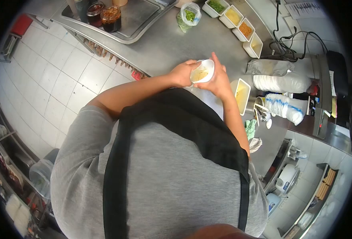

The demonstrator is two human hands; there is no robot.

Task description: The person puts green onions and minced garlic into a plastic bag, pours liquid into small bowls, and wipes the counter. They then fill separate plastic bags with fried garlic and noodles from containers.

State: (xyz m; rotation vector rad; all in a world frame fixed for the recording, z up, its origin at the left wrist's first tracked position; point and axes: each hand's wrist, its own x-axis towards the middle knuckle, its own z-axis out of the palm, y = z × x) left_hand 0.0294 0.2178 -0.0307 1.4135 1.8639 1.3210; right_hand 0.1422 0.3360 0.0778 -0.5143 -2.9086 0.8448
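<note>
Above the steel counter, close in front of the apron, I hold a small white cup (206, 71) between both hands. Its mouth is tilted toward me, and some pale yellowish food (200, 75) lies inside. My left hand (181, 75) grips the cup's left side, its fingers partly hidden behind it. From the right, my right hand (219, 83) wraps around the cup, thumb low along it and one finger pointing up past the rim. Right of my right wrist stands a white tub (243, 95) with yellowish bits in it.
Several white tubs (245, 30) of chopped ingredients line the back wall beside a bag of chopped greens (190, 16). A metal tray (134, 34) bears jars of dark sauce (111, 19). Stacked white cups (281, 83), utensils (260, 109) and a green cloth (250, 128) are at right.
</note>
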